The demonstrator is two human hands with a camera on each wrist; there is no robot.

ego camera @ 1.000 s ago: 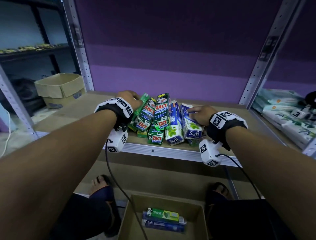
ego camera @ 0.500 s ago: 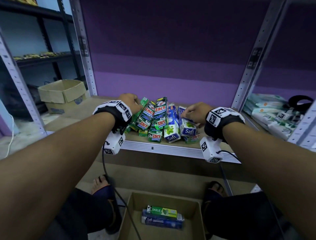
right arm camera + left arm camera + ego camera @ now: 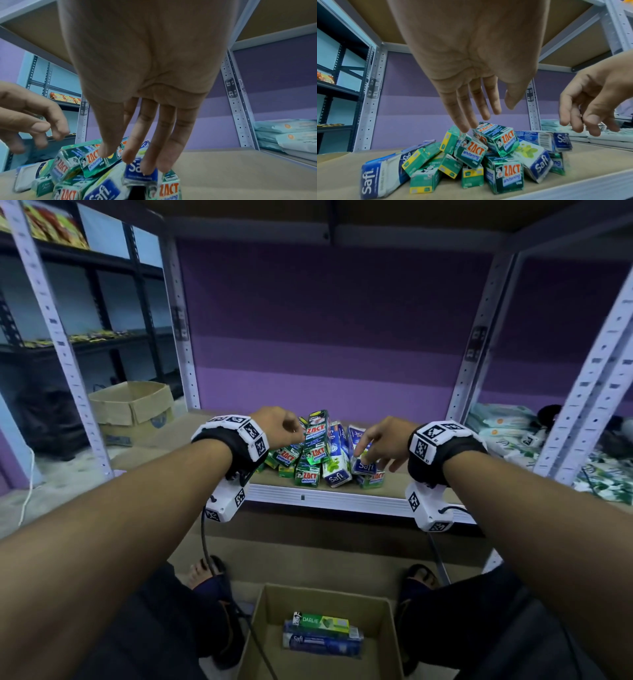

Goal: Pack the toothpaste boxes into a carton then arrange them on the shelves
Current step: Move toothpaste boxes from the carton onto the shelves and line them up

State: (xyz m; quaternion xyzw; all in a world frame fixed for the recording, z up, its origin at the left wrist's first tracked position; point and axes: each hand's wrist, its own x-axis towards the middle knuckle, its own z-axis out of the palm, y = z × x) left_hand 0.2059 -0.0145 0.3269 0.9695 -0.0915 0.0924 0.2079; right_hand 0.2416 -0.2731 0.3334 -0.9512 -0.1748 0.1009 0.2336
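A loose pile of toothpaste boxes, green Zact and blue-white Safi, lies on the shelf near its front edge. My left hand hovers over the pile's left side. In the left wrist view its fingers point straight down, just above a Zact box, and hold nothing. My right hand is over the right side, its straight fingertips touching a Safi box. On the floor below stands an open carton holding a green Darlie box and Safi boxes.
Perforated steel posts frame the bay, and another shelf board lies overhead. An open brown box sits to the left. Pale soft packets fill the right-hand shelf. My feet flank the carton, and wrist cables hang down.
Both hands have lifted slightly off the pile and their fingers have uncurled. The boxes have stayed in place. My head has tilted up.
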